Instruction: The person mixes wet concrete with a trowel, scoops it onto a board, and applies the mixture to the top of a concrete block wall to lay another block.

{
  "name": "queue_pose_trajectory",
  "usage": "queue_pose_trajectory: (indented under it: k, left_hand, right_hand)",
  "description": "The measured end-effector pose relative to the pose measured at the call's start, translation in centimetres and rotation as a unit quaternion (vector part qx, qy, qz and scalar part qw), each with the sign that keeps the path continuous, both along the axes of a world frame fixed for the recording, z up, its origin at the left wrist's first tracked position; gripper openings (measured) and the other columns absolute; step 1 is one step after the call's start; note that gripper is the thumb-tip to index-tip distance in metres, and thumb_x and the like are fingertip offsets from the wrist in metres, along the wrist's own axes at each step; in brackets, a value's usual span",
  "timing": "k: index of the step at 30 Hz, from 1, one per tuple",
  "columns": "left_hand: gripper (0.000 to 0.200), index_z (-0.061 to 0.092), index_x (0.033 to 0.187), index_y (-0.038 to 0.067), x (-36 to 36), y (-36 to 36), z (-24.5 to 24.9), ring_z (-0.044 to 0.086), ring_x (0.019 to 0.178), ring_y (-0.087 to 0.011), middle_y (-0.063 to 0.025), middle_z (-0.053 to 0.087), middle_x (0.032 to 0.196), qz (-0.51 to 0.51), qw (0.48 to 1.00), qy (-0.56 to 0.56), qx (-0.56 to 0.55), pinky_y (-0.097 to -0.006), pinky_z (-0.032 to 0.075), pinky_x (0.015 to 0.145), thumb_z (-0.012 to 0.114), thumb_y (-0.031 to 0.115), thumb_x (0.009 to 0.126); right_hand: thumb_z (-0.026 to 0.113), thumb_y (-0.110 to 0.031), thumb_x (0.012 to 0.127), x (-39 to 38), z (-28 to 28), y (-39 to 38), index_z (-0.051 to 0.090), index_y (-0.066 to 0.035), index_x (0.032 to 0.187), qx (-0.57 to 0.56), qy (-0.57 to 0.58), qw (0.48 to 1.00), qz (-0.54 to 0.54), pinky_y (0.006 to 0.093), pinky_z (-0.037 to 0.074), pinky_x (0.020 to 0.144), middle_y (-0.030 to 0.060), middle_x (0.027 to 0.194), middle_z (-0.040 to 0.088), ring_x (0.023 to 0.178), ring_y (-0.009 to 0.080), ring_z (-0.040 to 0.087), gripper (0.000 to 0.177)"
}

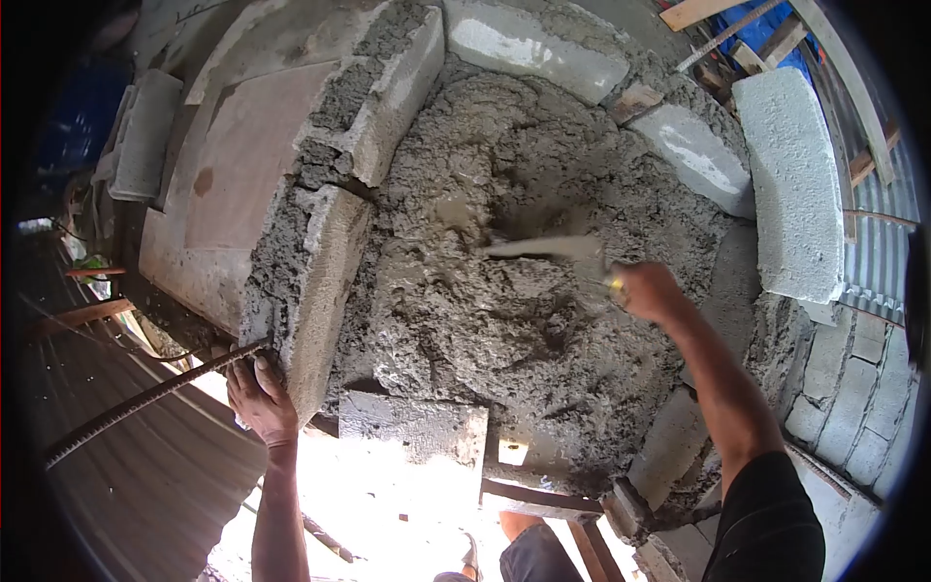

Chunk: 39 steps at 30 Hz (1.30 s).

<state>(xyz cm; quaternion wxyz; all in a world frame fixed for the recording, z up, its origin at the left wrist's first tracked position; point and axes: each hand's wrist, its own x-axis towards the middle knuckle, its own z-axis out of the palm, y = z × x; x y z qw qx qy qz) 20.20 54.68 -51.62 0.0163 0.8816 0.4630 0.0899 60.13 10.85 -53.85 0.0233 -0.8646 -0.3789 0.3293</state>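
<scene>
My right hand (645, 291) grips the handle of a trowel (548, 247), its blade lying flat across wet grey mortar (485, 291) that fills a ring of concrete blocks. My left hand (260, 398) rests against the lower edge of a mortar-coated curved block (315, 281) on the ring's left side, right beside a ribbed steel rebar (145, 398). Its fingers are curled on the block's bottom edge.
Curved grey blocks (795, 184) ring the mortar at the top and right. A flat slab (242, 165) lies outside the ring at left. Corrugated metal sheet (136, 485) and wooden planks (543, 500) sit below. A stacked block wall (844, 388) stands at right.
</scene>
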Motion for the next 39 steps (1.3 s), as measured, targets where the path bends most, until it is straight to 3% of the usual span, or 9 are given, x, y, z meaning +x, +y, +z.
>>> queue_pose_trajectory:
  k: [5, 8, 10, 16, 30, 33, 34, 35, 39]
  left_hand:
    - [0.063, 0.050, 0.135, -0.006, -0.2, 0.1, -0.3, 0.046, 0.126, -0.0429, -0.0274, 0.051, 0.136, -0.009, 1.000, -0.010, 0.017, -0.0491, 0.032, 0.107, 0.037, 0.046, 0.102]
    - [0.059, 0.051, 0.135, -0.003, -0.1, 0.0, -0.2, 0.049, 0.121, -0.0424, -0.0267, 0.054, 0.130, -0.005, 1.000, -0.002, 0.019, -0.0510, 0.032, 0.105, 0.041, 0.044, 0.101]
    - [0.061, 0.051, 0.133, -0.007, 0.5, -0.3, 0.6, 0.047, 0.125, -0.0433, -0.0278, 0.052, 0.134, -0.009, 1.000, -0.019, -0.004, -0.0494, 0.032, 0.107, 0.038, 0.045, 0.102]
    - [0.061, 0.050, 0.134, -0.008, 0.7, -0.4, 0.5, 0.049, 0.123, -0.0426, -0.0269, 0.054, 0.132, -0.010, 1.000, -0.025, -0.002, -0.0488, 0.034, 0.105, 0.040, 0.044, 0.102]
    - [0.068, 0.051, 0.133, -0.007, 0.0, -0.1, -0.3, 0.049, 0.122, -0.0409, -0.0244, 0.054, 0.132, -0.007, 0.999, -0.026, 0.032, -0.0493, 0.034, 0.105, 0.038, 0.051, 0.100]
    - [0.065, 0.052, 0.131, -0.008, 0.1, -0.1, 0.0, 0.050, 0.120, -0.0415, -0.0252, 0.054, 0.130, -0.013, 0.999, -0.035, 0.026, -0.0489, 0.035, 0.104, 0.041, 0.048, 0.100]
    - [0.065, 0.052, 0.130, -0.008, 0.2, -0.2, 0.1, 0.050, 0.120, -0.0415, -0.0253, 0.054, 0.130, -0.010, 0.999, -0.029, 0.029, -0.0489, 0.035, 0.104, 0.041, 0.048, 0.100]
    - [0.063, 0.052, 0.130, -0.008, 0.5, -0.4, 0.4, 0.050, 0.120, -0.0413, -0.0254, 0.055, 0.129, -0.012, 0.999, -0.032, 0.025, -0.0487, 0.035, 0.103, 0.041, 0.047, 0.100]
    - [0.062, 0.052, 0.131, -0.008, 0.3, -0.2, 0.2, 0.050, 0.119, -0.0408, -0.0251, 0.055, 0.129, -0.014, 0.999, -0.023, 0.033, -0.0487, 0.035, 0.104, 0.041, 0.045, 0.101]
  right_hand:
    - [0.062, -0.015, 0.087, 12.9, -2.1, 10.7, 0.058, -0.004, 0.118, 0.094, -0.215, 0.965, -0.116, 0.0452, 0.056, 0.074, 0.0216, 0.098, 0.069, 0.085, 0.0363, 0.070, 0.034]
    - [0.060, -0.012, 0.084, 14.9, -5.2, 19.0, 0.058, -0.001, 0.122, 0.064, -0.200, 0.971, -0.114, 0.0456, 0.056, 0.074, 0.0255, 0.096, 0.069, 0.083, 0.0398, 0.069, 0.039]
    - [0.059, -0.009, 0.082, 13.3, -8.2, 22.4, 0.058, 0.002, 0.125, -0.092, -0.115, 0.986, -0.076, 0.0443, 0.056, 0.073, 0.0281, 0.096, 0.068, 0.082, 0.0372, 0.070, 0.044]
    - [0.058, -0.003, 0.080, 4.3, -3.0, 18.8, 0.062, 0.005, 0.120, -0.014, 0.054, 0.988, -0.143, 0.0419, 0.055, 0.075, 0.0288, 0.097, 0.067, 0.083, 0.0336, 0.070, 0.041]
    - [0.057, 0.001, 0.082, -13.1, 1.6, 7.4, 0.062, 0.001, 0.115, -0.164, 0.165, 0.972, 0.012, 0.0332, 0.059, 0.063, 0.0169, 0.086, 0.067, 0.072, 0.0216, 0.067, 0.033]
    - [0.064, -0.005, 0.082, -6.1, 2.7, 5.9, 0.066, -0.011, 0.113, -0.113, 0.025, 0.987, 0.107, 0.0343, 0.058, 0.064, 0.0123, 0.086, 0.069, 0.071, 0.0204, 0.067, 0.031]
    - [0.064, -0.006, 0.083, -3.9, 3.0, 6.4, 0.065, -0.013, 0.114, -0.054, -0.007, 0.998, 0.036, 0.0361, 0.058, 0.065, 0.0137, 0.088, 0.070, 0.074, 0.0207, 0.068, 0.032]
    - [0.064, -0.010, 0.084, -1.7, 2.7, 7.9, 0.062, -0.009, 0.116, -0.045, -0.019, 0.996, -0.068, 0.0394, 0.058, 0.068, 0.0163, 0.090, 0.070, 0.079, 0.0247, 0.070, 0.032]
    - [0.061, -0.010, 0.085, 4.7, -0.9, 16.3, 0.060, -0.001, 0.117, 0.001, -0.145, 0.983, -0.115, 0.0444, 0.057, 0.076, 0.0213, 0.096, 0.069, 0.086, 0.0339, 0.070, 0.033]
